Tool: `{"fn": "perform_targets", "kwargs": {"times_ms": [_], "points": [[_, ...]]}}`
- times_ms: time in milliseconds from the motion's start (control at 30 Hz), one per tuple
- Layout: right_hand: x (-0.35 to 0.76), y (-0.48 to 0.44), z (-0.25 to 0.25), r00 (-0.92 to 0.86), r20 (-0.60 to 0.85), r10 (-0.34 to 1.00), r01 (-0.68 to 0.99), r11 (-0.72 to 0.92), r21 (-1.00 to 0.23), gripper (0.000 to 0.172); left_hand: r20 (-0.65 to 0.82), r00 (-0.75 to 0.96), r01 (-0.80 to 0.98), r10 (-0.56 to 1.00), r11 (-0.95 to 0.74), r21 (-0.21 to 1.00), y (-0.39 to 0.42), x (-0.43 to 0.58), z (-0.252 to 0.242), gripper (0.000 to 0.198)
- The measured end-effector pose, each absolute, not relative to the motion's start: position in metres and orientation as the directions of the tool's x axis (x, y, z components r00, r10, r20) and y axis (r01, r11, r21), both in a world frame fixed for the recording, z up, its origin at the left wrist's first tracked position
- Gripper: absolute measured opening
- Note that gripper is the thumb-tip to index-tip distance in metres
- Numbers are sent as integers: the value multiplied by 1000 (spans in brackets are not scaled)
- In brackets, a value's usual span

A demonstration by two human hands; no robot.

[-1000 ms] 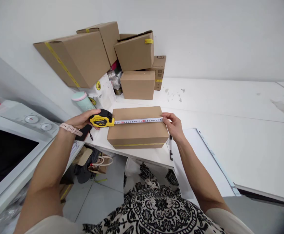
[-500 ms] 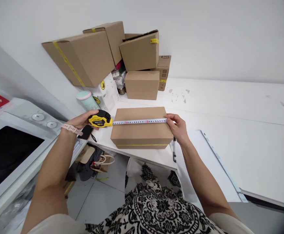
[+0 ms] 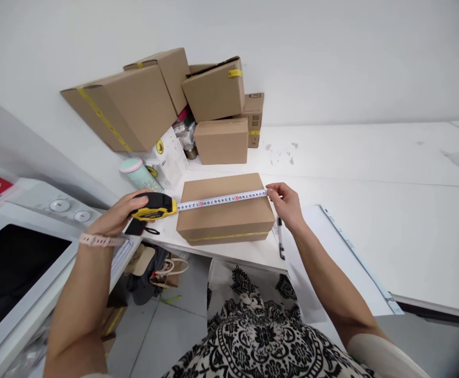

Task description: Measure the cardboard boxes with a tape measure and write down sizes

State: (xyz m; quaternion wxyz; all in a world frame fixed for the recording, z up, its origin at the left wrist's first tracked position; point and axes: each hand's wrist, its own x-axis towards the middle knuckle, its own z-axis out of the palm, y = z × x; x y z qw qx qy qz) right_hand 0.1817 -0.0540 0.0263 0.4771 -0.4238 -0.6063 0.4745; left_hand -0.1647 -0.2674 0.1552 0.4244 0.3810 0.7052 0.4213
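Note:
A closed brown cardboard box (image 3: 225, 218) lies on the white table close to its front edge, with yellow tape along its front side. My left hand (image 3: 121, 212) is wrapped round the case of a yellow and black tape measure (image 3: 156, 206), just left of the box. The white blade (image 3: 221, 199) is drawn out lengthwise over the box top. At the box's right edge, my right hand (image 3: 287, 202) pinches the blade's end between thumb and fingers. Beneath the left hand lies a small black object with a loop (image 3: 137, 227).
Several cardboard boxes (image 3: 221, 142) are stacked against the wall, beside a mint tumbler (image 3: 138, 173) with a pink lid. A black and white pen (image 3: 280, 239) and a large white sheet (image 3: 332, 257) lie right of the box. A microwave (image 3: 20, 268) stands at the left.
My left hand has turned the tape measure's case and shifted it slightly left, so more blade shows. My right hand still pinches the end. The whole view has tilted a little.

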Motion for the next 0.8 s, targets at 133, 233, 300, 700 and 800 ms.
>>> {"fn": "perform_targets", "kwargs": {"times_ms": [133, 233, 300, 700, 800], "points": [[186, -38, 60, -121, 274, 954, -80, 266, -961, 22, -274, -263, 162, 925, 323, 933, -304, -126, 159, 58], [176, -16, 84, -141, 362, 921, -124, 346, -930, 22, -444, -13, -110, 896, 440, 891, -327, -82, 124, 68], [162, 0, 90, -261, 346, 901, -145, 318, -937, 18, -471, 121, -302, 874, 484, 821, -336, -46, 91, 67], [104, 44, 45, -609, -30, 792, 45, -3, -999, 9, -361, 240, -561, 901, 432, 706, -291, 100, 78, 62], [105, 39, 40, -583, -27, 812, 23, -17, -1000, 10, -367, 244, -558, 897, 440, 704, -291, 104, 73, 64]]}}
